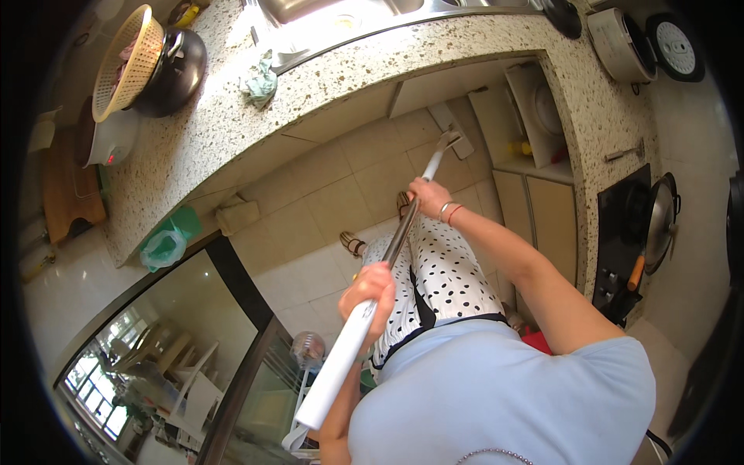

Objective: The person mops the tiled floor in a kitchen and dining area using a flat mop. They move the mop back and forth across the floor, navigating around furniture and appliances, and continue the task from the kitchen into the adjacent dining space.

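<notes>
A long-handled flat mop slants across the middle of the view, with a white grip, a shiny metal pole [398, 239] and a narrow white head [462, 146]. Its head rests on the tiled floor by the cabinets under the far counter. My left hand [370, 297] is wrapped round the upper pole, just where the white grip [335, 368] begins. Farther down the pole, my right hand [427, 198] grips it, the forearm reaching in from the right. Both hands are closed on the mop.
Beige floor tiles [325, 198] lie around my feet. A speckled counter [465, 46] curves round, bearing a sink, a yellow colander [128, 62] on a dark pot, a rice cooker [620, 46] and a wok [660, 225]. A green bin [184, 222] and glass door [174, 318] stand left.
</notes>
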Demonstrator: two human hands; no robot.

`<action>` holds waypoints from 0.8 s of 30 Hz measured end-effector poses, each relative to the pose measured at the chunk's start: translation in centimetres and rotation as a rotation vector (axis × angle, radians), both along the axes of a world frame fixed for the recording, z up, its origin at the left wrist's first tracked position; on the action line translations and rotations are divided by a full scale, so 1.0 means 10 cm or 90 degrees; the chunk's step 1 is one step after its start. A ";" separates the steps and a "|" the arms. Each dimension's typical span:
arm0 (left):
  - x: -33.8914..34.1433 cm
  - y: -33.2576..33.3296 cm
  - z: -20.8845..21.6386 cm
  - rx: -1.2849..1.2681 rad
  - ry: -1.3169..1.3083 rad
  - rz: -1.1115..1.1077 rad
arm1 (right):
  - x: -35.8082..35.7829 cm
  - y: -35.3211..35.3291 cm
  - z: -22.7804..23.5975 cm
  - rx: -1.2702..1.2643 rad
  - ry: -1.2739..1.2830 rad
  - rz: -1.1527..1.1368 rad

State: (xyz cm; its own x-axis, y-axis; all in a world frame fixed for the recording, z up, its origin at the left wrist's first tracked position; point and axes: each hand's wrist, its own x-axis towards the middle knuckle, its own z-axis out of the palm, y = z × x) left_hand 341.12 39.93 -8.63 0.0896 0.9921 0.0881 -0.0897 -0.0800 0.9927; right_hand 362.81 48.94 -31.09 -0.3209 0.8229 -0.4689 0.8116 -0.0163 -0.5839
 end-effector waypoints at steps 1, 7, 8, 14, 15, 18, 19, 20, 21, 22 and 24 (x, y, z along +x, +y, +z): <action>-0.10 -0.09 0.06 -0.020 0.017 0.020 | -0.10 -0.06 0.00 0.015 0.022 0.031; -0.76 -0.82 0.83 -0.072 0.106 0.219 | -1.48 -0.59 0.33 0.018 0.074 0.202; -0.81 -0.91 0.94 -0.071 0.123 0.241 | -1.66 -0.67 0.36 0.003 0.105 0.234; -1.04 -1.09 0.91 0.021 0.134 0.211 | -1.86 -0.67 0.64 -0.040 0.094 0.334; -0.99 -1.05 0.85 0.024 0.108 0.203 | -1.76 -0.64 0.65 -0.047 0.081 0.319; -0.74 -0.79 0.56 0.049 0.027 0.155 | -1.25 -0.50 0.53 -0.070 0.009 0.247; -0.67 -0.73 0.37 0.068 -0.003 0.135 | -1.07 -0.45 0.48 -0.054 -0.020 0.219; -0.54 -0.61 0.25 0.063 -0.031 0.104 | -0.83 -0.43 0.34 -0.020 -0.029 0.178; -0.41 -0.48 0.17 0.061 -0.057 0.077 | -0.62 -0.35 0.32 -0.016 -0.022 0.139; -0.28 -0.36 0.17 0.073 -0.050 0.059 | -0.51 -0.28 0.31 -0.025 -0.033 0.095; -0.07 -0.13 0.04 0.087 -0.045 -0.007 | -0.17 -0.14 0.22 -0.039 -0.061 0.027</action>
State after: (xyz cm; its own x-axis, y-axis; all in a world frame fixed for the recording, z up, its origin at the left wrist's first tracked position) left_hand 340.40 38.67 -8.24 0.0888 0.9696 0.2282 -0.1604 -0.2122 0.9640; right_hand 361.10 47.55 -28.89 -0.3058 0.7783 -0.5484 0.8643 -0.0147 -0.5028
